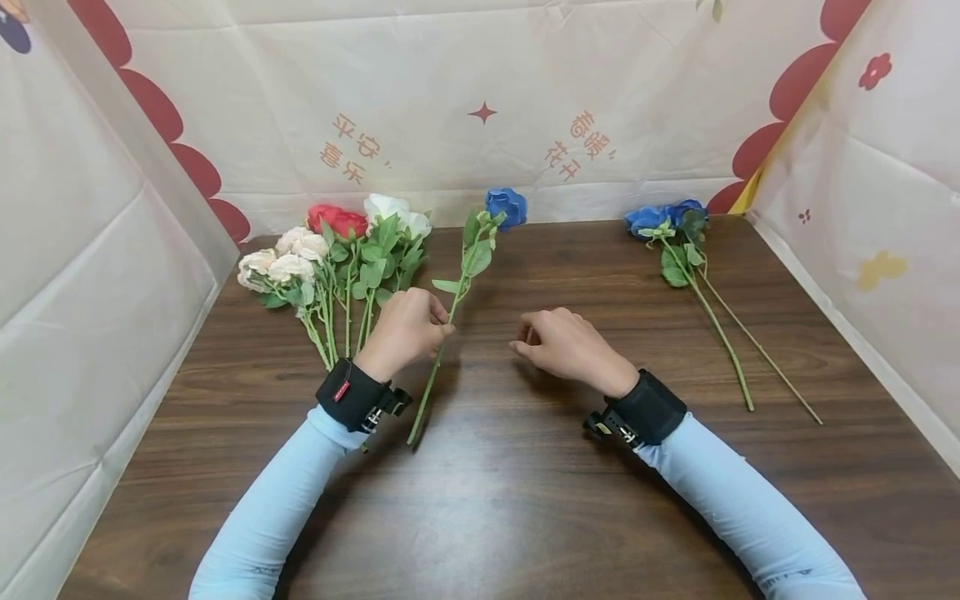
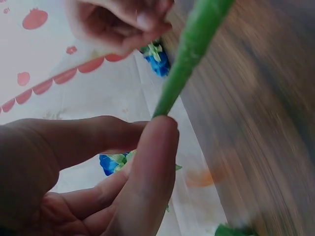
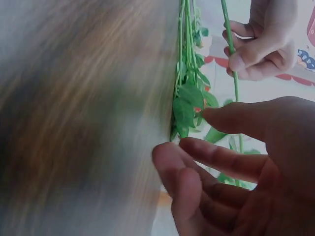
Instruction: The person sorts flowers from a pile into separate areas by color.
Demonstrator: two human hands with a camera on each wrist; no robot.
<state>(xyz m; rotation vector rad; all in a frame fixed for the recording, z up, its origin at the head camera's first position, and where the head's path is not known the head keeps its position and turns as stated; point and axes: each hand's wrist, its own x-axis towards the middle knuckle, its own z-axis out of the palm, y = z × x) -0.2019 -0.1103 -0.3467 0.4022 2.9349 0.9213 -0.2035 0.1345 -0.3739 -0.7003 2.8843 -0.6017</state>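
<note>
My left hand [image 1: 407, 330] pinches the green stem of a blue artificial rose [image 1: 507, 208] between thumb and fingers. The bloom points away toward the back wall, and the stem's lower end slants toward me. Close up in the left wrist view, the stem [image 2: 189, 54] runs out past the thumb tip. To the right, my right hand [image 1: 572, 346] hovers over the table with fingers loosely bent and nothing in them. The right wrist view shows a gap between its thumb and fingers [image 3: 170, 162], with the held stem [image 3: 236, 88] beyond.
On the left of the wooden table [image 1: 480, 517] lies a bunch of cream roses [image 1: 291, 268], a red rose [image 1: 337, 221] and white roses [image 1: 390, 208], partly behind my left hand. Two blue roses [image 1: 667, 218] lie at the right. Patterned cloth [image 1: 480, 58] encloses the back and sides.
</note>
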